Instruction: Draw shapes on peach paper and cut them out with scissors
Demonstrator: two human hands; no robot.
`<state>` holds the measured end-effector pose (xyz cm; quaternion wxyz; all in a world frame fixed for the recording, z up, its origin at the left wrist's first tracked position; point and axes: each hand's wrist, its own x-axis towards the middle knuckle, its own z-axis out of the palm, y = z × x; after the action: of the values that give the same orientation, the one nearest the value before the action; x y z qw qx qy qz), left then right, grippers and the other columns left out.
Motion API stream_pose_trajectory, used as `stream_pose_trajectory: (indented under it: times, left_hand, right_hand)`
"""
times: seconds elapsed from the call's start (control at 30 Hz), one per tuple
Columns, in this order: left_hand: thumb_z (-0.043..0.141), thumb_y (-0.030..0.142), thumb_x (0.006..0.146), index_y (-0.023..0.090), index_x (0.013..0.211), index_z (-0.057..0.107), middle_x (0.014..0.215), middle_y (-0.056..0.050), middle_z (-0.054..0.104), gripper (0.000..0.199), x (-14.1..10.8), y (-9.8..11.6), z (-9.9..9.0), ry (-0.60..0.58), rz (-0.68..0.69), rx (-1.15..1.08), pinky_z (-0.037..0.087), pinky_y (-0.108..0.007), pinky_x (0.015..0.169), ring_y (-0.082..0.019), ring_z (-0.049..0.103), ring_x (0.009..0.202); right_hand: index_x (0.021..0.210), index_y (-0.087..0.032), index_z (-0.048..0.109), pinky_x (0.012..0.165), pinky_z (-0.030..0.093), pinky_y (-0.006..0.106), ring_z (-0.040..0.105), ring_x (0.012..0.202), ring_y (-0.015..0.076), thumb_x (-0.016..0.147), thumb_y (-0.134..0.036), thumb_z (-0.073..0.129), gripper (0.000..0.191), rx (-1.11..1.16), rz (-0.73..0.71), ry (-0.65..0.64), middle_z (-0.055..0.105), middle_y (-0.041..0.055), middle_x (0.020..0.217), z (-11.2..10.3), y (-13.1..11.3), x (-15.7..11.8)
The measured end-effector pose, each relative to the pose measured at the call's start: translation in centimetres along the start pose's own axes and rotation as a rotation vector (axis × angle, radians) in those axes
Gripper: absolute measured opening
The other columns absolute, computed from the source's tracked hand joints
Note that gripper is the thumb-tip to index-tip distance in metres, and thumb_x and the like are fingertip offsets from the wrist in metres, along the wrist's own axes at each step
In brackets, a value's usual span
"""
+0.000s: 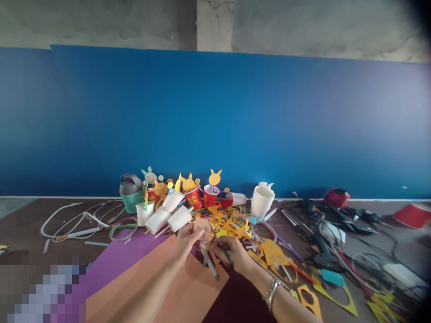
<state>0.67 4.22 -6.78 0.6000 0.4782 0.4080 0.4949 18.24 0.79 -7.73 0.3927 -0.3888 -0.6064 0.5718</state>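
Note:
My left hand (191, 239) is closed on an orange paper piece (202, 226) with a face drawn on it, its thumb across the front. My right hand (232, 253) is closed round the handles of a pair of scissors (222, 244), whose blades point up beside the right edge of the paper piece. A capped marker (210, 264) with a green end lies just below the hands. Beneath them are large orange sheets (148, 278) over a purple sheet (116, 253).
White paper cups (158, 220) and red cups (193, 198) with paper animal heads stand or lie behind the hands. Yellow-orange scraps (272, 252) cover the table to the right. Black cables (357, 224) lie further right. A teal-grey container (132, 193) stands at the back left.

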Motion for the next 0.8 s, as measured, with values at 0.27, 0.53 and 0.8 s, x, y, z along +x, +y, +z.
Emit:
stream_pose_trajectory:
  times: [0.27, 0.53, 0.8]
  left_hand:
    - [0.073, 0.047, 0.066, 0.01, 0.089, 0.07, 0.059, -0.006, 0.067, 0.044, 0.11, -0.14, -0.17, 0.007, -0.04, -0.008, 0.039, -0.02, 0.039, -0.011, 0.053, 0.04]
    - [0.068, 0.045, 0.073, 0.011, 0.1, 0.066, 0.068, -0.007, 0.068, 0.043, -0.27, -0.06, 0.05, -0.037, -0.025, -0.051, 0.045, -0.02, 0.044, -0.015, 0.063, 0.051]
    - [0.07, 0.043, 0.073, 0.01, 0.091, 0.067, 0.063, -0.007, 0.069, 0.038, -0.42, 0.16, -0.01, -0.082, -0.009, 0.019, 0.047, -0.021, 0.044, -0.015, 0.063, 0.048]
  right_hand:
    - [0.066, -0.016, 0.049, 0.037, 0.017, 0.018, 0.026, 0.038, 0.0027, 0.077, -0.041, 0.065, 0.032, -0.023, 0.003, 0.007, 0.036, -0.008, 0.048, 0.12, -0.13, 0.07]
    - [0.065, -0.015, 0.049, 0.037, 0.017, 0.018, 0.027, 0.038, 0.0025, 0.077, -0.039, 0.065, 0.031, -0.005, -0.022, -0.004, 0.034, -0.0084, 0.047, -0.05, 0.29, 0.19]
    - [0.074, -0.015, 0.055, 0.034, 0.025, 0.018, 0.034, 0.034, 0.0045, 0.078, -0.042, 0.063, 0.029, 0.046, 0.004, -0.02, 0.042, -0.007, 0.049, 0.01, 0.57, 0.32]
